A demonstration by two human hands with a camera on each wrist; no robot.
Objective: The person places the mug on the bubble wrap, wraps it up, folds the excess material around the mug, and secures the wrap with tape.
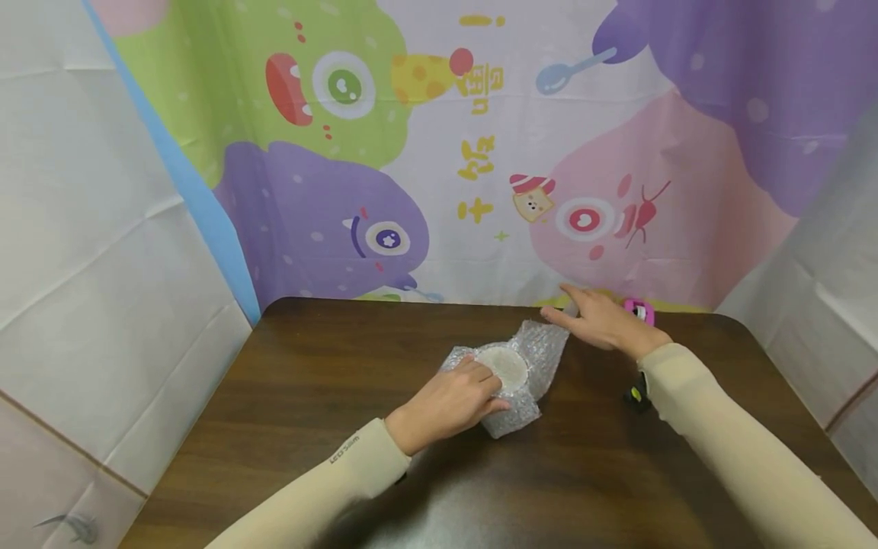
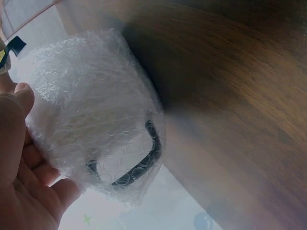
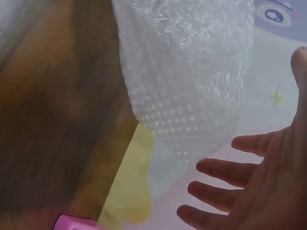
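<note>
Left grip holding bubble wrap around pale disc, right grip wide near loose end, brown surface below.

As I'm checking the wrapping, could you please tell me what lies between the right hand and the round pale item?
In the head view, a flap of bubble wrap lies between the right hand and the round pale item.
</note>
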